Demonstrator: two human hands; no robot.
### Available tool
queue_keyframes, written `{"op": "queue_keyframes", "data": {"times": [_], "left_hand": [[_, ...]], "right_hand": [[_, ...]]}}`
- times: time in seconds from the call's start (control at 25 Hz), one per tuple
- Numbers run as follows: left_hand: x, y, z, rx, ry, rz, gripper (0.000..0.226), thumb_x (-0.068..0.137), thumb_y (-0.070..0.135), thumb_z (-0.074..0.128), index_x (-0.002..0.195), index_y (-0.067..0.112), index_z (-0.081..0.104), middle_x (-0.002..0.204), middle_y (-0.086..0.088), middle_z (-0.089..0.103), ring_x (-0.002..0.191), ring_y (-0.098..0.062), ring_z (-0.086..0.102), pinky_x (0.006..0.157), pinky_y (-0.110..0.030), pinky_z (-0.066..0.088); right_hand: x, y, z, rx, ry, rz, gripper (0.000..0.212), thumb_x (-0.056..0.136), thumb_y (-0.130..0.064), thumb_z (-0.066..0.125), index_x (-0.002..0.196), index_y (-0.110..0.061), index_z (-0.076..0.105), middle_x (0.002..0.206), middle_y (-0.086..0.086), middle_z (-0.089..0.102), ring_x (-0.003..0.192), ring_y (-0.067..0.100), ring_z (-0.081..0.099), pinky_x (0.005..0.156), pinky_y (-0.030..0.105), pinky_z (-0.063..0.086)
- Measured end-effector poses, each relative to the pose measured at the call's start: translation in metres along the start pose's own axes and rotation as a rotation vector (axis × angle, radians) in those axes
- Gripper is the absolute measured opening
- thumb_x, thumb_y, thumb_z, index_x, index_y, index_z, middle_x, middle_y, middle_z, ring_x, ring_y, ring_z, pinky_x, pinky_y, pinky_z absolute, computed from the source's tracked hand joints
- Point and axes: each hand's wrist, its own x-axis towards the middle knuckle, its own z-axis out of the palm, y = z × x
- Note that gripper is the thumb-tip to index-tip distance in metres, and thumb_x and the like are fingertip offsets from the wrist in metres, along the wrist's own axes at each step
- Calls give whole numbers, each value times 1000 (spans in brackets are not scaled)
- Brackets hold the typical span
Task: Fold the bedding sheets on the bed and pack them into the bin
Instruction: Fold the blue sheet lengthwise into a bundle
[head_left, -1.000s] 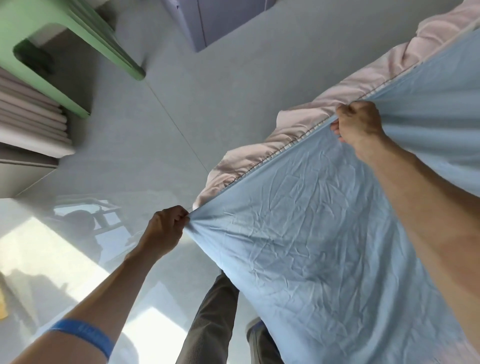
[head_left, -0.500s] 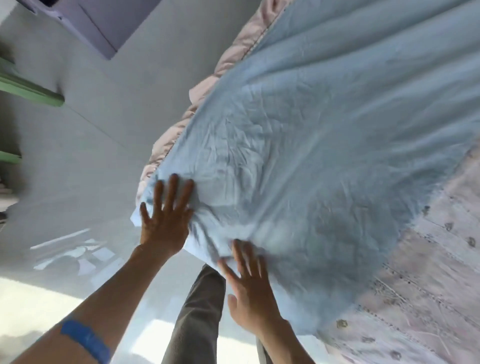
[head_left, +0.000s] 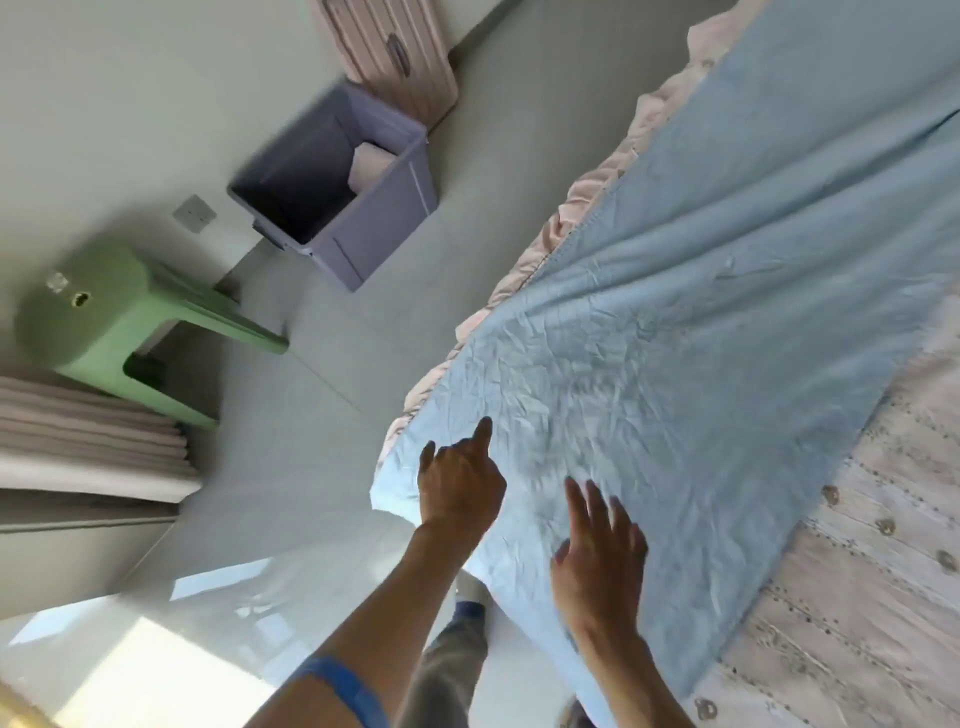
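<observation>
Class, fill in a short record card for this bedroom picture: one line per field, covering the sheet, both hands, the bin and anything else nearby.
sheet: blue sheet spread wrinkled over the bed, not yet fully folded
left hand: left hand over the sheet's near corner, forefinger straight
right hand: right hand flat over the sheet, fingers spread
bin: purple bin on the floor, open, a pale folded item inside
nearby: green stool, pink suitcase
</observation>
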Motion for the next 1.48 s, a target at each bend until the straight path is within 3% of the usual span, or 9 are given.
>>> {"op": "queue_keyframes", "data": {"times": [0.12,0.2,0.36,0.48,0.64,0.92,1.12,1.32,1.48], "left_hand": [[-7,16,-100,-221,314,154,57,88,16,49,145,20,46,127,-5,65,116,-26,59,113,-47,33],[-3,7,-163,-327,413,244,58,92,22,51,149,22,39,147,-2,49,134,-24,45,116,-46,31],[41,-26,-249,-503,594,413,52,94,15,50,145,18,46,146,-6,49,136,-23,44,116,-40,33],[91,-58,-311,-581,564,475,52,97,34,41,148,26,38,153,-1,40,144,-22,32,118,-42,29],[133,-79,-379,-419,465,563,68,89,66,14,153,42,16,163,5,13,151,-23,6,121,-44,8],[236,-35,-412,-474,322,783,70,94,65,34,154,42,8,164,5,0,151,-20,-4,122,-44,5],[345,-22,-455,-538,295,865,75,89,71,36,151,51,0,163,17,-5,150,-9,-7,122,-49,8],[473,86,-525,-703,161,977,71,81,73,40,143,65,6,161,22,7,148,1,3,122,-44,14],[551,184,-558,-719,-20,1100,69,86,67,42,145,58,8,159,28,6,147,4,3,123,-39,11]], "right_hand": [[48,-88,-134,23,438,-107,74,73,3,69,142,-15,50,148,15,47,130,40,50,97,52,47],[61,-136,-190,116,521,-187,69,80,-1,66,145,-13,46,152,15,42,135,38,45,102,50,45],[95,-214,-235,253,713,-266,63,83,-12,55,145,-9,43,153,12,41,141,29,38,113,43,36],[143,-285,-261,434,843,-180,61,87,-12,57,146,-14,42,153,7,41,140,23,39,116,29,29],[171,-356,-294,871,889,-70,63,84,-10,63,140,-32,47,145,-11,49,130,8,48,110,43,41],[247,-357,-318,753,959,49,69,81,-65,59,143,-41,42,155,-19,33,143,-1,29,115,44,34],[348,-353,-339,792,988,88,88,69,-86,55,146,-51,30,157,-26,24,144,-5,23,119,40,29],[465,-333,-436,799,1043,72,86,77,-69,62,151,-37,30,161,-21,17,144,-9,17,103,-1,22],[538,-283,-507,767,1110,288,83,77,-70,60,150,-45,28,160,-27,11,144,-11,11,115,17,21]]}}
